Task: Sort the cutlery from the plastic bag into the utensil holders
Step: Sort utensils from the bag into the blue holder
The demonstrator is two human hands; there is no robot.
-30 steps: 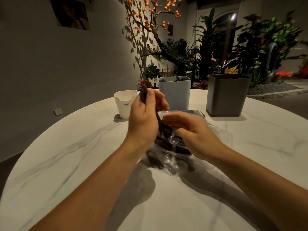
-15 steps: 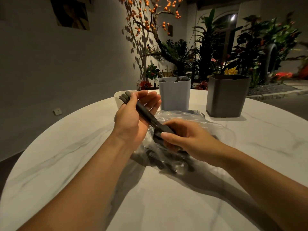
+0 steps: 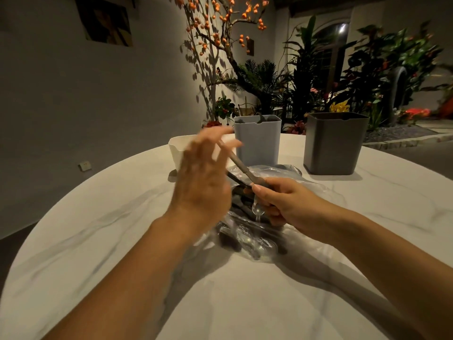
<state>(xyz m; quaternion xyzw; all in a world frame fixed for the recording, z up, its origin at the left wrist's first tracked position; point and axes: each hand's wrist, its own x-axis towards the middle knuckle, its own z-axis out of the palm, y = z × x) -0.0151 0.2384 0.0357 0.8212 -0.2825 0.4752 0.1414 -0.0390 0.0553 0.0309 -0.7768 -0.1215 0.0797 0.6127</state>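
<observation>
The right hand (image 3: pixel 289 204) pinches a grey-handled utensil (image 3: pixel 241 166) over the bag (image 3: pixel 247 239); the left hand (image 3: pixel 203 175), spread and blurred, may knock it loose.

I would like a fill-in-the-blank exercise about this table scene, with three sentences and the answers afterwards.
1. The number of utensil holders standing on the marble table is ____.
2. The right hand grips a utensil with a grey handle above the clear plastic ____.
3. The left hand, blurred, has its fingers spread in front of the ____ holder, the shortest one.

Missing words: three; bag; white
</observation>
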